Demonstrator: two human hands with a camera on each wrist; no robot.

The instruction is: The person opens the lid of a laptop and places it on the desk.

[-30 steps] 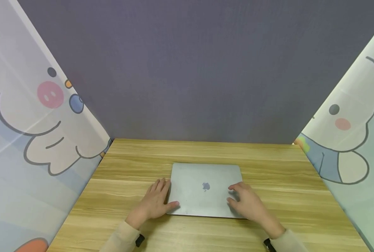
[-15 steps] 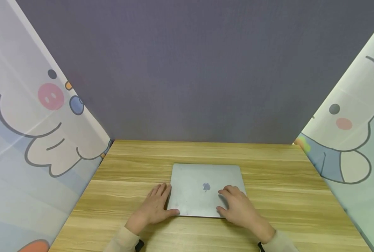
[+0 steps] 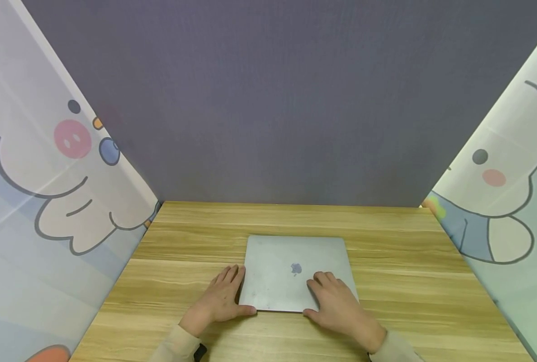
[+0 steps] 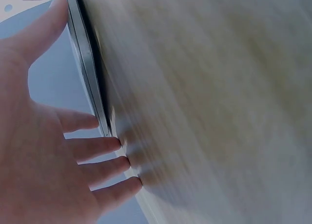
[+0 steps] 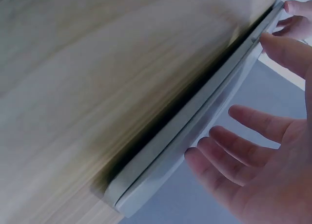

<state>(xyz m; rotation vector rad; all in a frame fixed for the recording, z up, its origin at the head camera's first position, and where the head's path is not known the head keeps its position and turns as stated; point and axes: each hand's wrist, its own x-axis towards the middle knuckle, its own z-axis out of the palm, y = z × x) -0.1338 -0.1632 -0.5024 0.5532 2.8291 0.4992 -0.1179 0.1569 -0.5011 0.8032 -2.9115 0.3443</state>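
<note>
A closed silver laptop (image 3: 275, 284) with a dark apple logo lies flat on the wooden table. At its left edge rests my left hand (image 3: 220, 299), fingers straight on the wood and thumb at the front left corner. The left wrist view shows that thumb (image 4: 46, 27) against the laptop's thin side. My right hand (image 3: 338, 307) is over the right part of the lid, thumb at the middle of the front edge. Its loosely bent fingers (image 5: 243, 146) are spread above the lid in the right wrist view, where the seam between lid and base shows.
The wooden table (image 3: 431, 281) surrounds the laptop. A dark grey panel (image 3: 273, 100) rises behind it. Curtains with cartoon animals, one on the left (image 3: 24, 201) and one on the right (image 3: 512, 226), flank the table.
My right hand has slid left and toward me, from the laptop's right side to the front edge's middle. The left hand has drawn slightly nearer. The laptop has stayed closed and in place.
</note>
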